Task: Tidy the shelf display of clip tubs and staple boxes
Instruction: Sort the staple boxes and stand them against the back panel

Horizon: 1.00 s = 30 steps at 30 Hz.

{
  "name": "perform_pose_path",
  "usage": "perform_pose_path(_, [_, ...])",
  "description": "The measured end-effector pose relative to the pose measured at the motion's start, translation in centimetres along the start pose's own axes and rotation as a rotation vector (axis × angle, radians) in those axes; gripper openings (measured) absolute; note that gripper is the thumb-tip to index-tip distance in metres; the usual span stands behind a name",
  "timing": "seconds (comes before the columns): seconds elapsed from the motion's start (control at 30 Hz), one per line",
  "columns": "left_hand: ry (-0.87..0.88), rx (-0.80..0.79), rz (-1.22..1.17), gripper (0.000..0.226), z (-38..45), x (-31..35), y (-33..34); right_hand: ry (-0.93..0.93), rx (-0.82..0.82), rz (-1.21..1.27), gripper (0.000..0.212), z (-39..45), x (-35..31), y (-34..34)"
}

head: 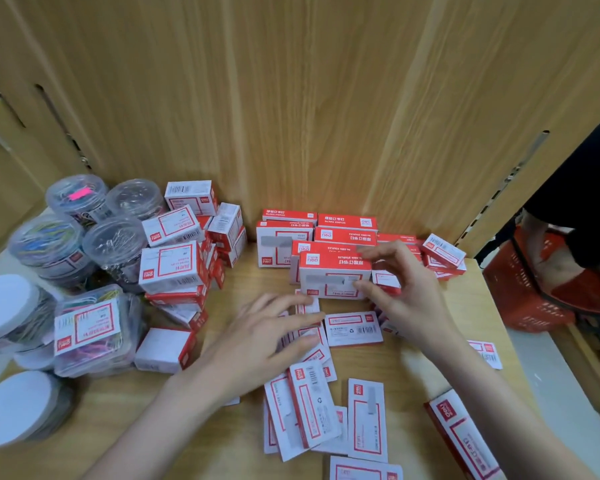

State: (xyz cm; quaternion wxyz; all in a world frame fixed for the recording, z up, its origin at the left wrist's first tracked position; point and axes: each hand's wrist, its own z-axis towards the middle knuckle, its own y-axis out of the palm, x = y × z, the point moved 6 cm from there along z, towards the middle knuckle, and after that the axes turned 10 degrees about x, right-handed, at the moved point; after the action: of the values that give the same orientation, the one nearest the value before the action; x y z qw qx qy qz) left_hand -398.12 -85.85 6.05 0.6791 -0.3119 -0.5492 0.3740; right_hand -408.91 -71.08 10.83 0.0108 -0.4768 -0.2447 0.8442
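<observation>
Red and white staple boxes cover the wooden shelf (413, 393). My right hand (407, 294) pinches the right end of one staple box (333, 277), which stands in front of a stacked row of boxes (347, 225) by the back panel. My left hand (267, 337) lies with straight fingers on loose flat boxes (355, 329), its fingertips near the held box's lower left corner. More flat boxes (312, 417) are scattered in front. A jumbled pile of boxes (170, 268) sits left of centre. Round clear clip tubs (77, 199) and a rectangular tub of coloured clips (90, 334) crowd the left side.
Two tubs with white lids (14, 407) stand at the front left edge. The wooden back panel (291, 116) closes the shelf behind. At the right, past the shelf's edge, a red shopping basket (534, 296) hangs beside a person in dark clothing (586, 188).
</observation>
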Motion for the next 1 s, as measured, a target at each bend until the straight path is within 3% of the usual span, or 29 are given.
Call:
perform_pose_path(0.13, [-0.039,0.007,-0.025,0.065,-1.1,-0.6,-1.0,-0.011,0.021,-0.019,0.043,-0.4,0.2,-0.1])
perform_pose_path(0.27, [-0.076,0.044,0.000,0.074,-2.0,-1.0,-1.8,-0.162,0.040,-0.218,0.031,-0.8,-0.1,-0.5])
perform_pose_path(0.43, [-0.167,0.139,0.023,0.073,-2.4,-0.8,-2.3,-0.242,-0.077,-0.422,0.034,-1.1,-0.5,-0.2])
perform_pose_path(0.6, [-0.083,0.191,-0.029,0.072,-3.2,0.0,-3.3,-0.422,0.081,-0.497,0.013,-2.5,-4.0,-2.1])
perform_pose_path(0.7, [-0.023,0.048,-0.102,0.073,-3.7,1.4,-2.6,-0.424,-0.097,-0.591,0.023,-4.6,-3.1,-1.0])
perform_pose_path(0.8, [0.022,-0.114,-0.008,0.082,-4.4,1.7,-0.9,-0.450,-0.254,-0.789,0.022,-6.2,-1.2,0.6])
perform_pose_path(0.9, [0.053,-0.135,0.080,0.088,-4.8,1.2,-0.1,-0.465,-0.263,-0.910,0.031,-6.1,-1.1,1.6])
perform_pose_path(1.0, [0.061,-0.088,0.050,0.088,-4.9,1.1,-0.2,-0.479,-0.256,-0.862,0.027,-5.6,-1.3,2.0])
